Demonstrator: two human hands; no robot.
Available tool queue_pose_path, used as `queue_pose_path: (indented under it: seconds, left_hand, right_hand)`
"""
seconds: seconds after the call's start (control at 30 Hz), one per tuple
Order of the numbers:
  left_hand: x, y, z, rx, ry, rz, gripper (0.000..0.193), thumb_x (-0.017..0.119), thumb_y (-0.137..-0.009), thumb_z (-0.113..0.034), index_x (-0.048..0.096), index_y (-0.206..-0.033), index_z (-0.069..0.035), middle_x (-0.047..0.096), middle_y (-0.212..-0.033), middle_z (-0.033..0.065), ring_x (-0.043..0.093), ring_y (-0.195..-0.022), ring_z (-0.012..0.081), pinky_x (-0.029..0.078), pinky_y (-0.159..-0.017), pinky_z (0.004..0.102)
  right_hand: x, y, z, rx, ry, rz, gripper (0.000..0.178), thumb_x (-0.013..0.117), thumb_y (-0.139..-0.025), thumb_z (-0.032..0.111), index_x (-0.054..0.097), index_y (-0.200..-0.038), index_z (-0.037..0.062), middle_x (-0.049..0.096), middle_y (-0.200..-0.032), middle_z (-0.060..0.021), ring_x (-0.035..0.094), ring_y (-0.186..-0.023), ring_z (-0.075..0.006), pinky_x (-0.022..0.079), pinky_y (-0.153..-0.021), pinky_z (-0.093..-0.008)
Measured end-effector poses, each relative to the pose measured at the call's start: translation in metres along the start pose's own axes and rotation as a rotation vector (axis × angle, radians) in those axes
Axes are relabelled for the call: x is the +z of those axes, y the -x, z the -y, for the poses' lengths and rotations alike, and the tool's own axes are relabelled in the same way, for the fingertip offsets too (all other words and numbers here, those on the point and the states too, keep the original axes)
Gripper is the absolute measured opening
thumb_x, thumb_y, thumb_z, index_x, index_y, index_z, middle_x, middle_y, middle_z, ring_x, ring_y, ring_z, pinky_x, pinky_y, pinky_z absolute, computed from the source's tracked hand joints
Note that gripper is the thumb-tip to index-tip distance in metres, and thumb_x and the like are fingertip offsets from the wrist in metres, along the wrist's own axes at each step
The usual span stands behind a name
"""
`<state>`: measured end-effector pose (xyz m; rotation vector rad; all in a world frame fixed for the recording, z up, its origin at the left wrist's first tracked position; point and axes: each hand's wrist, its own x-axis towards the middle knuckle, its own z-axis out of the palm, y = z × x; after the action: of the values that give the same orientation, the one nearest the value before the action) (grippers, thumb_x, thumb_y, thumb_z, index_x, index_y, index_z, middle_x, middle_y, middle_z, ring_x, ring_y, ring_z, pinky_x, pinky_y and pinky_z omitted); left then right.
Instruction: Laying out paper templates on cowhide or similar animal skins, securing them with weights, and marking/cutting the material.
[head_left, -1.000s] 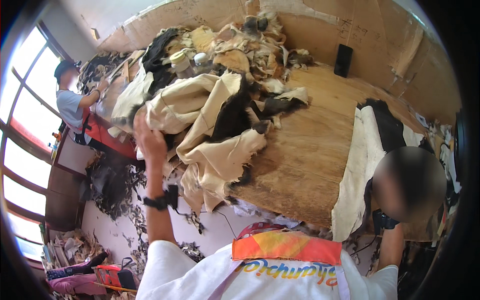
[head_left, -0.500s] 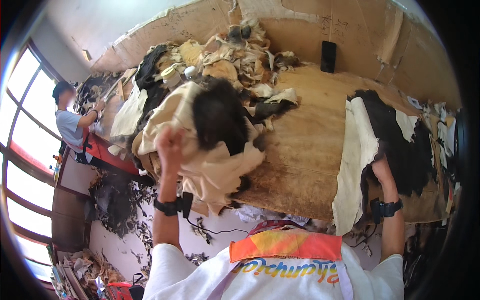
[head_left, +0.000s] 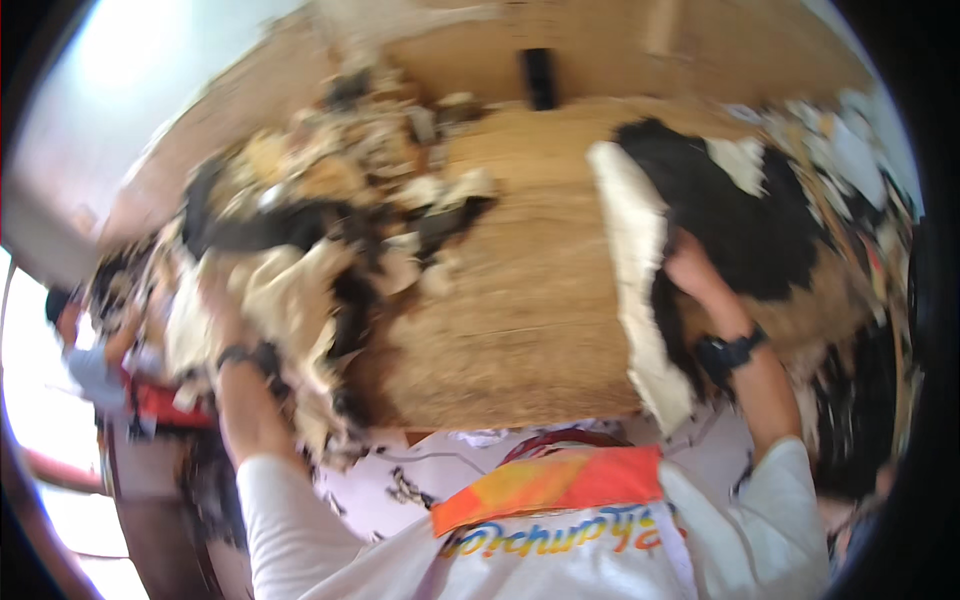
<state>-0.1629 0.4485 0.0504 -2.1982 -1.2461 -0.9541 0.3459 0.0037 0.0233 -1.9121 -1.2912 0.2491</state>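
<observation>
A cream hide with black fur edges [head_left: 285,290] lies crumpled at the left of the wooden tabletop. My left hand [head_left: 218,295] is on its left part, with the fingers smeared by motion, so I cannot tell whether they grip it. To the right, a black and white fur hide [head_left: 740,215] is spread over the board, its pale strip [head_left: 632,265] folded along the left side. My right hand [head_left: 692,268] is closed at the inner edge of that fold, gripping the hide; some fingertips are hidden.
Hide scraps [head_left: 330,150] are heaped at the back left of the wooden tabletop [head_left: 520,300]. A black phone [head_left: 539,80] leans against the cardboard wall [head_left: 600,40] behind. More scraps [head_left: 840,150] lie at the far right. Another person [head_left: 95,365] works at the left edge.
The view has swung right, so the table appears further left. The cream hide, raised with black fur facing me before, has dropped and spread lower. My right hand stays at the black and white hide.
</observation>
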Motion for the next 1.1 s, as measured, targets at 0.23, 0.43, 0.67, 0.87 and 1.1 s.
queue_pose_path:
  seconds: [0.23,0.43,0.67,0.87,1.1]
  left_hand:
    - [-0.070,0.011,0.043,-0.407,-0.413,0.457,0.058,0.056,-0.081,-0.022,0.033,-0.128,0.003,0.041,-0.130,0.0134,0.043,-0.115,0.0312,0.032,-0.098,0.0371]
    - [-0.123,0.042,-0.223,-0.060,0.814,0.845,0.048,0.055,-0.079,-0.002,0.042,-0.125,-0.001,0.052,-0.120,0.0138,0.050,-0.109,0.0237,0.038,-0.091,0.0318]
    - [-0.149,0.103,-0.345,0.321,0.741,1.025,0.041,0.066,-0.070,-0.009,0.054,-0.109,0.002,0.060,-0.098,0.0196,0.058,-0.091,0.0335,0.045,-0.078,0.0369]
    - [-0.144,0.123,-0.422,0.475,0.633,0.958,0.056,0.069,-0.067,-0.013,0.047,-0.117,-0.001,0.047,-0.119,0.0197,0.045,-0.109,0.0355,0.038,-0.090,0.0391]
    - [-0.107,0.171,-0.475,0.314,0.378,0.804,0.062,0.069,-0.065,-0.010,0.043,-0.121,0.000,0.040,-0.123,0.0208,0.039,-0.111,0.0368,0.033,-0.094,0.0422]
  right_hand:
    - [0.032,-0.025,0.002,0.181,-0.741,0.017,0.006,0.051,-0.082,0.004,0.056,-0.083,0.0008,0.055,-0.073,-0.0043,0.051,-0.060,-0.0116,0.043,-0.055,-0.0258]
    - [0.095,-0.107,0.056,0.201,-0.826,0.068,0.016,0.054,-0.079,0.010,0.056,-0.091,-0.0008,0.058,-0.078,-0.0092,0.061,-0.066,-0.0179,0.050,-0.057,-0.0290]
    - [0.025,-0.046,0.037,-0.080,-0.485,0.383,0.023,0.059,-0.077,0.016,0.056,-0.093,-0.0001,0.060,-0.074,-0.0081,0.061,-0.072,-0.0167,0.047,-0.063,-0.0302]
    - [-0.137,0.058,-0.157,0.138,0.084,-0.096,0.025,0.063,-0.074,0.023,0.064,-0.089,0.0033,0.064,-0.087,-0.0139,0.063,-0.077,-0.0254,0.049,-0.070,-0.0344]
    - [-0.259,0.115,-0.274,0.743,0.697,0.031,0.058,0.067,-0.069,0.040,0.055,-0.104,-0.0040,0.054,-0.107,-0.0225,0.050,-0.104,-0.0339,0.042,-0.086,-0.0384]
